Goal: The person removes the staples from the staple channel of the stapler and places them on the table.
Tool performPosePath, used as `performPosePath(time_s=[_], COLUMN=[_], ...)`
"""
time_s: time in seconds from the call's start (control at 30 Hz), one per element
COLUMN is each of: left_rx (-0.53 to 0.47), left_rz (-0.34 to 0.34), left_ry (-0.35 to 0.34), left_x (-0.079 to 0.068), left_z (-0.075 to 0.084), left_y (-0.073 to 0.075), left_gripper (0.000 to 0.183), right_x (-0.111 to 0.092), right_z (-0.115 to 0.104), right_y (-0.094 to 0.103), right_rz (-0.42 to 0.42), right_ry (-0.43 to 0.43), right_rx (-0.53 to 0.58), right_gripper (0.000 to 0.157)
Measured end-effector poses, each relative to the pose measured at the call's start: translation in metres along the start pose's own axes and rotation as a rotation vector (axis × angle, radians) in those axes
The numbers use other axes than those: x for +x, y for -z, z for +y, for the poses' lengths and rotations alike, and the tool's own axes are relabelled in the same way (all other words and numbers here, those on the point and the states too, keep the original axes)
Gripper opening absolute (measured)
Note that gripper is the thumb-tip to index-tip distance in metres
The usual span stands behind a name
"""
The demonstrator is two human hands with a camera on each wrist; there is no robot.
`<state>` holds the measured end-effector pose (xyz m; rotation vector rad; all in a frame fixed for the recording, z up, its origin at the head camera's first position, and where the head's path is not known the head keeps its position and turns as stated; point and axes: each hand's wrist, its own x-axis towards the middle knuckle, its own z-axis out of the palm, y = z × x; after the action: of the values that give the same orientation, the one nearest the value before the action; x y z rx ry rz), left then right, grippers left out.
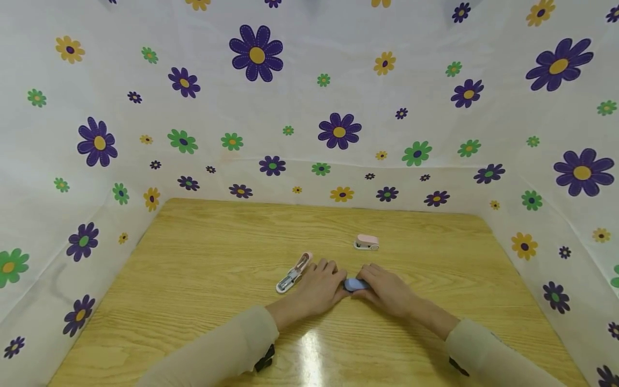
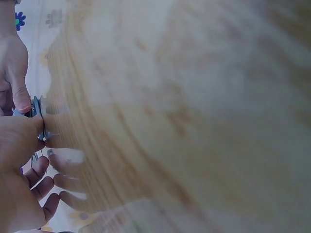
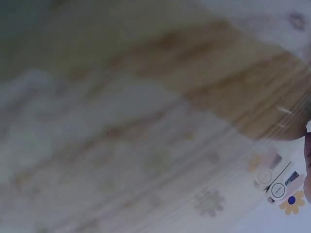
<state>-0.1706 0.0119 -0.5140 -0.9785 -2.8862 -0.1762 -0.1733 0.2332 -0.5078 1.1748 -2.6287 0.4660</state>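
Note:
A small blue stapler is held low over the table between both hands. My left hand pinches its left end with the thumb and index finger, while the other fingers are loosely bent. At the opposite end, my right hand grips the blue body between thumb and fingers. In the left wrist view, the stapler's dark thin edge shows between the two thumbs. An opened pink and white stapler, its metal track exposed, lies just left of my left hand.
A closed pink and white stapler stands farther back, beyond my right hand. The glossy wood-grain table ends at a white flowered cloth that rises at the back and both sides.

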Motion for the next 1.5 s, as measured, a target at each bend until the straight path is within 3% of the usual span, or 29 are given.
performPosePath(time_s=[0.27,0.77,1.03,1.5], left_rx=[-0.003,0.019,0.022,0.041], left_rz=[-0.036,-0.049,-0.065,-0.071], left_ry=[-0.001,-0.006,-0.012,-0.024], left_x=[0.000,0.001,0.001,0.001], left_z=[0.001,0.000,0.001,0.000], left_y=[0.003,0.006,0.007,0.008], left_gripper=[0.033,0.032,0.032,0.030], right_x=[-0.005,-0.004,-0.007,-0.009], right_z=[0.002,-0.002,-0.002,0.001], right_y=[-0.001,0.007,0.008,0.011], right_rz=[0.008,-0.017,-0.040,-0.055], right_ry=[-0.042,-0.112,-0.154,-0.136], right_rx=[0.113,0.133,0.232,0.331], right_gripper=[0.021,0.025,0.024,0.023])
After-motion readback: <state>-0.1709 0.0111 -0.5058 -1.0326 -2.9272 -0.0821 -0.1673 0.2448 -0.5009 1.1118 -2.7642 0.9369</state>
